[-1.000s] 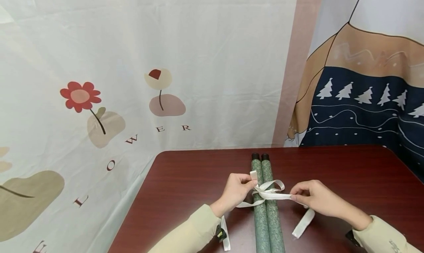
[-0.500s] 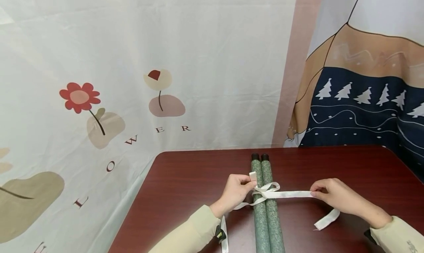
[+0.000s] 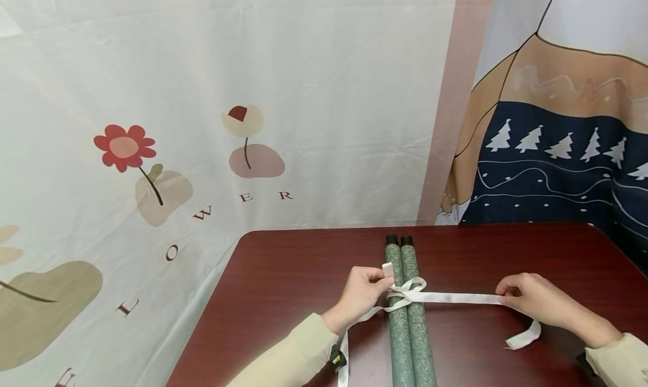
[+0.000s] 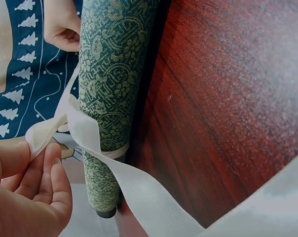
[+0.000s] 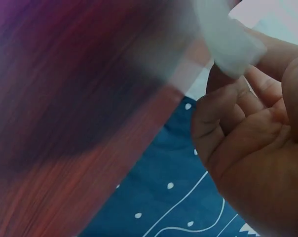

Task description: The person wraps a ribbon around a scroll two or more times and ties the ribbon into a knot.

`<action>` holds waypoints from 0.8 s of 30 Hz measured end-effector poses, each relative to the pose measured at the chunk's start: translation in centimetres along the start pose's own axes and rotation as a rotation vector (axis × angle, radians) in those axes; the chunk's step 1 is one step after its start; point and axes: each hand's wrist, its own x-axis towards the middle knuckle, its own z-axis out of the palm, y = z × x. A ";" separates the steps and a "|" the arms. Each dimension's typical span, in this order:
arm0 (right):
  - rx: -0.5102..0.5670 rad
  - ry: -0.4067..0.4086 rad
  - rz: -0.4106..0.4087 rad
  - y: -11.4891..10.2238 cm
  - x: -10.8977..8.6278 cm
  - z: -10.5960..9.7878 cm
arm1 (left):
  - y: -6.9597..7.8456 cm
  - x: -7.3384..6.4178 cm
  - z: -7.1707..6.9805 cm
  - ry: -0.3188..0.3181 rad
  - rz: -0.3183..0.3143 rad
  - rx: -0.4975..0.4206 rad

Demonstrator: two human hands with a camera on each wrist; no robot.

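Note:
Two rolled scrolls (image 3: 399, 342) in green patterned cloth with black end knobs lie side by side on the table. A white ribbon (image 3: 455, 298) goes round both, with a small loop (image 3: 418, 284) above its crossing. My left hand (image 3: 356, 298) pinches a short piece of the ribbon at the scrolls' left side; the left wrist view shows thumb and forefinger on that ribbon (image 4: 40, 136). Out to the right, my right hand (image 3: 552, 304) pinches another length, drawn straight from the crossing. Its loose end (image 3: 525, 337) hangs below the hand. The right wrist view of the ribbon (image 5: 228, 42) is blurred.
The dark red table (image 3: 283, 274) has a rounded far left corner. Behind it hang a pale cloth (image 3: 329, 94) with printed flowers and a navy cloth (image 3: 536, 173) with white trees. Another ribbon tail (image 3: 344, 353) hangs by the left sleeve.
My right hand has moved to the right, pulling its ribbon length longer and straighter. The loop over the scrolls has become smaller. My left hand has stayed almost in place.

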 end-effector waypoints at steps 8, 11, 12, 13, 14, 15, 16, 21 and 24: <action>-0.168 0.002 0.099 0.8 0.2 -0.6 | -0.1 0.2 0.0 -0.001 0.000 0.010; -0.251 0.073 0.064 -0.2 0.4 0.4 | -0.1 0.2 0.0 -0.001 0.007 0.025; -0.262 0.110 0.033 -0.8 0.6 1.0 | 0.0 0.1 0.0 -0.002 0.008 0.028; -0.266 0.151 -0.005 -1.5 0.7 1.7 | 0.0 0.1 0.1 -0.004 0.010 0.030; -0.271 0.199 -0.054 -2.2 0.9 2.4 | 0.0 0.1 0.1 -0.006 0.011 0.030; -0.265 0.239 -0.108 -3.1 1.1 3.1 | 0.1 0.1 0.1 -0.007 0.013 0.029; -0.252 0.265 -0.161 -4.0 1.3 3.7 | 0.1 0.1 0.2 -0.007 0.014 0.028; -0.209 0.243 -0.298 -8.0 2.5 5.8 | 0.2 0.0 0.3 0.001 0.027 0.032; -0.185 0.175 -0.283 -9.4 3.3 6.4 | 0.2 -0.1 0.3 0.006 0.036 0.052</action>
